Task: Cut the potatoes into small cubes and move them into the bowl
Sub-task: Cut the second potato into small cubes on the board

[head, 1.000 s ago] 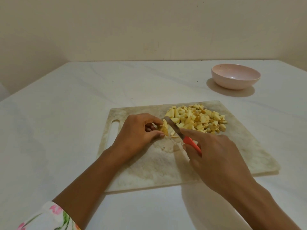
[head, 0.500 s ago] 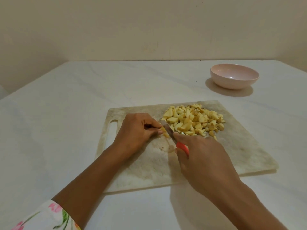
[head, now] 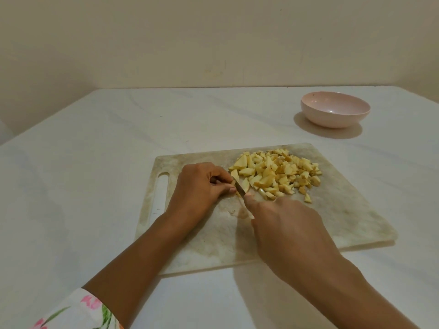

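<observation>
**Most of the potato is diced, zero pieces in the bowl so far**

Nearly everything we can see is cut. A good heap of potato cubes (head: 275,173) sits on the far part of the cutting board (head: 344,210), with a few strays at its near edge.

Our left hand (head: 202,186) has its fingers curled down, pinching what looks like the last small potato piece (head: 238,194) against the board. It's mostly hidden under the fingertips, so we can't say how much is left.

Our right hand (head: 289,233) is wrapped around the knife (head: 240,189), forefinger stretched along the top. The handle is hidden in the fist. Only a short bit of blade shows, right beside the left thumb.

The pink bowl (head: 332,121) sits on the table (head: 95,162), well apart from the board, off to the far right. As far as we can see there's nothing in it.

So our guess is the cutting is almost finished, and the whole transfer to the bowl hasn't begun yet.
</observation>
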